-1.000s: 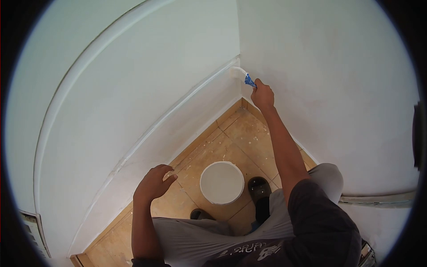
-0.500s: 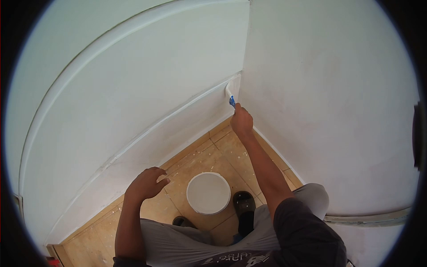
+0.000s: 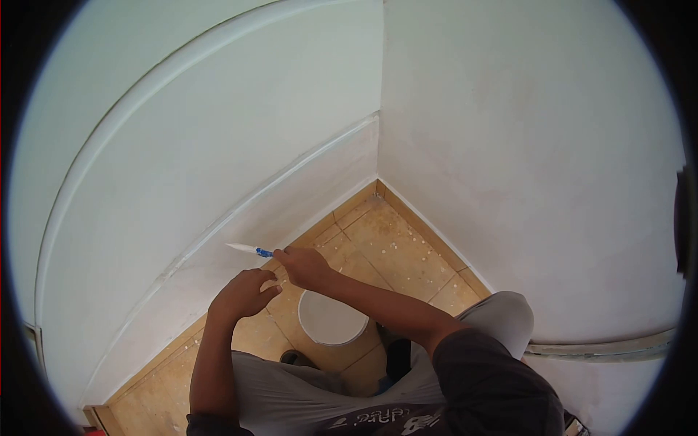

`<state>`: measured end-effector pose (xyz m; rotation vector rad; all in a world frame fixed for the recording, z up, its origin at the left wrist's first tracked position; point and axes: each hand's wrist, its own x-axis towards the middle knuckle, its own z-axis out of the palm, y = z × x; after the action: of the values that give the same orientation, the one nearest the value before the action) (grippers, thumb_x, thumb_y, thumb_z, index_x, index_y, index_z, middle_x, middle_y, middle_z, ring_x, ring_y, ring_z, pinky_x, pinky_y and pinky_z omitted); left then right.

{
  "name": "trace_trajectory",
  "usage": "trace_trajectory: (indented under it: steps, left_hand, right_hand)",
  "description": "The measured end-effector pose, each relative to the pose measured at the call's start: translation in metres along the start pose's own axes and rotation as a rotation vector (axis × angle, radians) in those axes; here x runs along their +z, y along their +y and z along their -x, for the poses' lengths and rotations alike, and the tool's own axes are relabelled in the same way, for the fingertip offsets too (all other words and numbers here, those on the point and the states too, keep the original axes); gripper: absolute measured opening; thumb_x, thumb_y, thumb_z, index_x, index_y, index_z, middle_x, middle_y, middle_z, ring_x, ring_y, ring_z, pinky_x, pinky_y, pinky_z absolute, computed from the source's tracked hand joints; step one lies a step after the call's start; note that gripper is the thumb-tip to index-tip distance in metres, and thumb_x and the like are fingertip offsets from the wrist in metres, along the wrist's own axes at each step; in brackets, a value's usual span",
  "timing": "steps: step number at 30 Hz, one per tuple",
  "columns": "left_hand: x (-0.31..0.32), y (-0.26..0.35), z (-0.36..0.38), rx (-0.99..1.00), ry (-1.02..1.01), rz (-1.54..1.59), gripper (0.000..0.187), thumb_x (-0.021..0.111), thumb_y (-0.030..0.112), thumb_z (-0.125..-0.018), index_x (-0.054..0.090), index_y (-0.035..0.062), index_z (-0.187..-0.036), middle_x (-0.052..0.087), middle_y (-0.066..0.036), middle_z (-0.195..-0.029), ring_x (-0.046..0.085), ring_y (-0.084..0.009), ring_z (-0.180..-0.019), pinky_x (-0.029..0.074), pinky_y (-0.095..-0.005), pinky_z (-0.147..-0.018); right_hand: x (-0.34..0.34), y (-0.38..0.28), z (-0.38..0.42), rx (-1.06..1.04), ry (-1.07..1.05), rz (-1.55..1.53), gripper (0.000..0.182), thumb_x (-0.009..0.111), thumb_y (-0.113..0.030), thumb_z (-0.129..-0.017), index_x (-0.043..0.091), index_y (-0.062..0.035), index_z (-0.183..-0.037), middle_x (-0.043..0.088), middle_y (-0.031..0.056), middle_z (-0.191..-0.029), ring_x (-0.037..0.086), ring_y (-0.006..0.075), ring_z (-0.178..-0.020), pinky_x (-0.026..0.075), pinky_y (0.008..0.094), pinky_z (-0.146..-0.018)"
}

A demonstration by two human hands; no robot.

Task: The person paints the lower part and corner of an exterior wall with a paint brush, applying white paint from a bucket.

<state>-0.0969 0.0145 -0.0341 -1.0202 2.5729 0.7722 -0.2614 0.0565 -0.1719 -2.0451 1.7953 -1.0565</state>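
Note:
My right hand (image 3: 305,269) is closed around the blue handle of a paintbrush (image 3: 251,249), whose white-coated bristles point left, close to the lower part of the left wall (image 3: 240,225). Just below it, my left hand (image 3: 242,294) hovers with fingers apart and slightly curled, holding nothing. Under my right forearm stands a round white bucket (image 3: 333,320) on the tiled floor; the forearm hides part of its rim. Whether the bristles touch the wall is not clear.
Two white walls meet in a corner beyond the bucket, with tan skirting tiles (image 3: 429,225) along the floor. White spots dot the floor tiles (image 3: 385,240). A raised moulding (image 3: 291,178) crosses the left wall. My feet are beside the bucket.
My right hand has swung left and down with the brush, from near the corner to above my left hand. The view has shifted slightly; my left hand is nearly unchanged.

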Motion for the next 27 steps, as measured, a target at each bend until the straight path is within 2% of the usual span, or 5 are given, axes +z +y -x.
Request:
trace_trajectory:
  steps: [7,12,17,22,27]
  left_hand:
    - [-0.009,-0.004,0.025,-0.051,-0.073,0.066,0.037,0.06,0.036,-0.094,0.069,0.0028,-0.107,0.071,-0.017,-0.093,0.067,-0.0318,-0.091,0.052,-0.0406,-0.082]
    - [-0.053,-0.03,0.067,-0.047,0.179,0.224,0.035,0.06,0.034,-0.095,0.069,0.0017,-0.107,0.069,-0.014,-0.087,0.064,-0.0238,-0.082,0.05,-0.0358,-0.077]
    - [-0.06,-0.135,0.098,-0.212,0.403,0.333,0.038,0.057,0.035,-0.095,0.068,0.0011,-0.11,0.07,-0.016,-0.098,0.066,-0.0278,-0.09,0.051,-0.0387,-0.081]
    - [-0.038,-0.121,0.099,-0.224,0.307,0.264,0.041,0.057,0.038,-0.095,0.067,0.0026,-0.114,0.069,-0.017,-0.107,0.065,-0.0297,-0.101,0.051,-0.0397,-0.086]
    - [-0.012,-0.112,0.078,-0.219,0.066,0.271,0.041,0.057,0.038,-0.096,0.066,0.0036,-0.115,0.068,-0.014,-0.112,0.063,-0.0268,-0.105,0.049,-0.0388,-0.092]
  right_hand:
    - [-0.043,-0.013,-0.011,0.2,-0.15,0.056,0.019,0.055,-0.003,-0.084,0.054,-0.0036,-0.103,0.065,0.0199,-0.08,0.065,0.0405,-0.078,0.051,0.0521,-0.068]
    - [-0.117,-0.008,-0.023,0.268,-0.234,0.211,0.014,0.057,-0.009,-0.087,0.057,-0.0041,-0.1,0.065,0.0219,-0.083,0.063,0.0419,-0.081,0.048,0.0507,-0.069]
    - [-0.192,-0.031,-0.042,0.305,-0.475,0.329,0.016,0.058,-0.006,-0.083,0.06,0.0022,-0.096,0.066,0.0181,-0.079,0.062,0.0293,-0.071,0.048,0.039,-0.068]
    - [-0.228,-0.043,0.014,0.358,-0.649,0.249,0.017,0.062,-0.003,-0.08,0.063,0.0015,-0.096,0.067,0.0159,-0.078,0.062,0.0243,-0.07,0.047,0.0358,-0.067]
    - [-0.168,-0.054,0.008,0.297,-0.86,0.33,0.017,0.064,-0.003,-0.079,0.072,0.0006,-0.094,0.07,0.017,-0.082,0.067,0.0296,-0.076,0.051,0.0393,-0.071]
